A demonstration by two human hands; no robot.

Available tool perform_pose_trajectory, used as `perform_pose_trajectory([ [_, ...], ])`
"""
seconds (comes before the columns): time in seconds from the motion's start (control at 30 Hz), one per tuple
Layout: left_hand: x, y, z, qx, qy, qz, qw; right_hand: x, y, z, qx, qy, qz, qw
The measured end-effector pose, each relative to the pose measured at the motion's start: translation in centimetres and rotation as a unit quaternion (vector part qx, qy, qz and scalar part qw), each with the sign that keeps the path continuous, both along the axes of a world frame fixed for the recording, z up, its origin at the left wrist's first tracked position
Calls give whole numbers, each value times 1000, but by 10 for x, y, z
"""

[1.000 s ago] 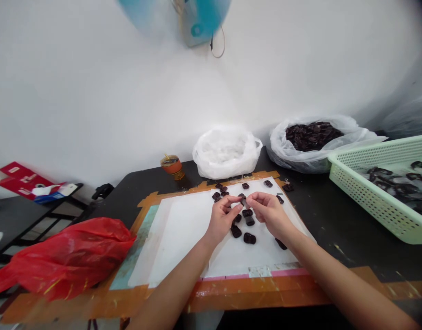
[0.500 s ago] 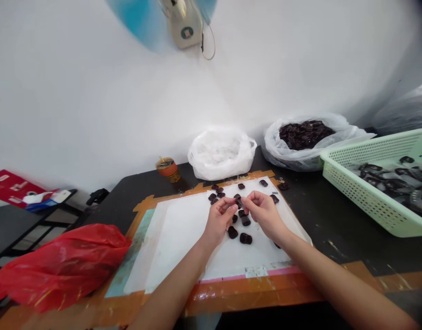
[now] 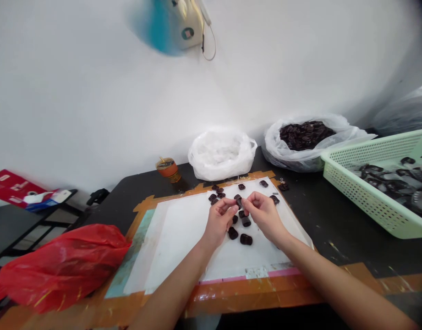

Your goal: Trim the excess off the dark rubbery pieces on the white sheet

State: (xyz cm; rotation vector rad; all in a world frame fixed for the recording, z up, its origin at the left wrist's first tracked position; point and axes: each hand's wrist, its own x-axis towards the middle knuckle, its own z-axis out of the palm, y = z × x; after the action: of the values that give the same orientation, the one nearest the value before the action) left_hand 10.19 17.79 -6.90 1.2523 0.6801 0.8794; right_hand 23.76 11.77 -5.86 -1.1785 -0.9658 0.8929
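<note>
Between my two hands, above the white sheet (image 3: pixel 176 233), is a small dark brown piece (image 3: pixel 238 200) with a rounded outline. The fingertips of my left hand (image 3: pixel 220 215) pinch its left side. My right hand (image 3: pixel 262 211) grips it from the right with thumb and finger. Below my hands lie more dark pieces, among them a rounded one (image 3: pixel 245 239) and one with a greyish strip on it (image 3: pixel 245 222). A small cluster of dark pieces (image 3: pixel 212 197) sits beyond my left hand. The exact kind of these pieces is too small to tell.
A green perforated basket (image 3: pixel 372 201) with dark parts stands on the right. Behind are a plastic bag of dark pieces (image 3: pixel 305 135), a white bag (image 3: pixel 221 158) and an orange-brown pot (image 3: pixel 167 169). A red bag (image 3: pixel 63 261) lies left. A fan (image 3: pixel 186 27) hangs on the wall.
Both hands stay almost in place, still pinching the small dark piece, with only slight finger movement. The fan blades have turned.
</note>
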Motion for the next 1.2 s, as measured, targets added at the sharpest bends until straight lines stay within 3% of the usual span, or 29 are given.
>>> perform_pose_trajectory([
  [0.37,-4,1,5,130,77,28,988,1,3,-4,40,97,86,991],
  [0.5,-5,1,7,142,79,34,986,0,2,-4,48,103,94,989],
  [0.77,-2,-2,8,68,32,29,997,-2,2,-1,35,110,55,992],
  [1.03,1,0,1,-17,-41,7,999,0,3,2,79,168,123,975],
  [1.2,1,0,2,-37,-49,8,998,1,3,0,52,152,148,976],
])
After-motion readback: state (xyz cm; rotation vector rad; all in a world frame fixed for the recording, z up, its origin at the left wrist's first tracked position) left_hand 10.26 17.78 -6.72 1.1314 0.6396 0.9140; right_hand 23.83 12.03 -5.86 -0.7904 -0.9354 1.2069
